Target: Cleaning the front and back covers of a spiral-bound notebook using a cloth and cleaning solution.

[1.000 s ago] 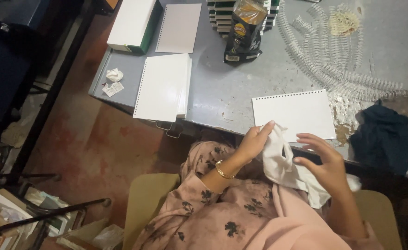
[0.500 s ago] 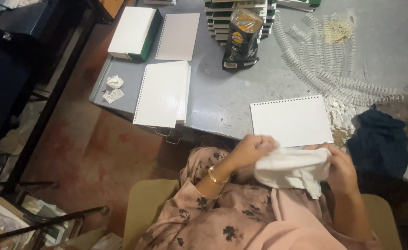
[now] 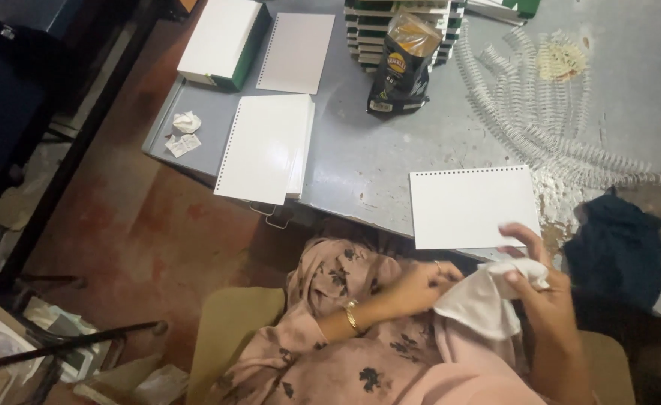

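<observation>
head view looks down on a soft white cloth (image 3: 488,300), crumpled and folded, held over the person's lap just below the near edge of the grey metal table (image 3: 360,157). left hand (image 3: 420,287) pinches the cloth's left edge with fingers curled shut on it; right hand (image 3: 544,289) grips its right end, thumb and fingers closed over the fabric, forefinger lifted. cloth lies between both hands, touching each. on the table just above the cloth sits a flat white punched sheet stack (image 3: 473,206) with a row of small holes along its top edge. right of that stack lies a dark blue rumpled fabric (image 3: 619,251). beyond it, white plastic spiral coils (image 3: 548,135) sprawl in ridged loops. left of the stack rests another punched white pad (image 3: 266,146).
</observation>
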